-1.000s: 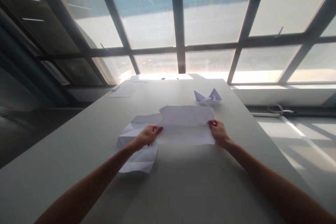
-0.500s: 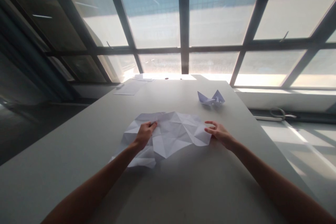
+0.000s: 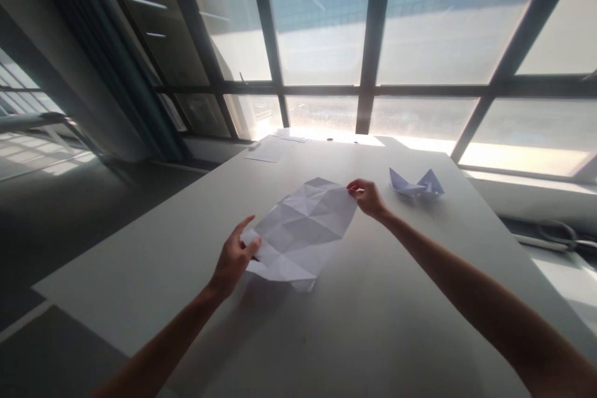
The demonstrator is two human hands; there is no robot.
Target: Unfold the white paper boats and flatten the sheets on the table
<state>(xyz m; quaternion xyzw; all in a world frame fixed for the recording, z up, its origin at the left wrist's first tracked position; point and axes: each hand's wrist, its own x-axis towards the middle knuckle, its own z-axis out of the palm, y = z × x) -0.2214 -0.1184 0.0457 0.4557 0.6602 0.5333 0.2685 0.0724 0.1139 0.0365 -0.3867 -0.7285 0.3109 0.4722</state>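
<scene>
A creased white sheet of paper (image 3: 305,217) stretches between my two hands over the table, crossed by many fold lines. At its near left corner, my left hand (image 3: 237,252) grips the edge, the thumb on top and the index finger raised. My right hand (image 3: 366,194) pinches the far right corner between thumb and fingertips. Under the near edge a small bit of paper shows; whether it belongs to the same sheet I cannot tell. To the right of my right hand stands a folded paper boat (image 3: 416,183) with two pointed ends.
Flat white sheets (image 3: 269,150) lie at the table's far left. The white table (image 3: 153,261) reaches to large framed windows (image 3: 321,109). A dark curtain (image 3: 112,62) hangs at the left. Beyond the right edge, a cable loop (image 3: 557,235) lies by the wall.
The creased paper has been turned, its right side now farther away. My left hand has shifted to its near left corner; my right hand has closed on the far corner. The view has swung left.
</scene>
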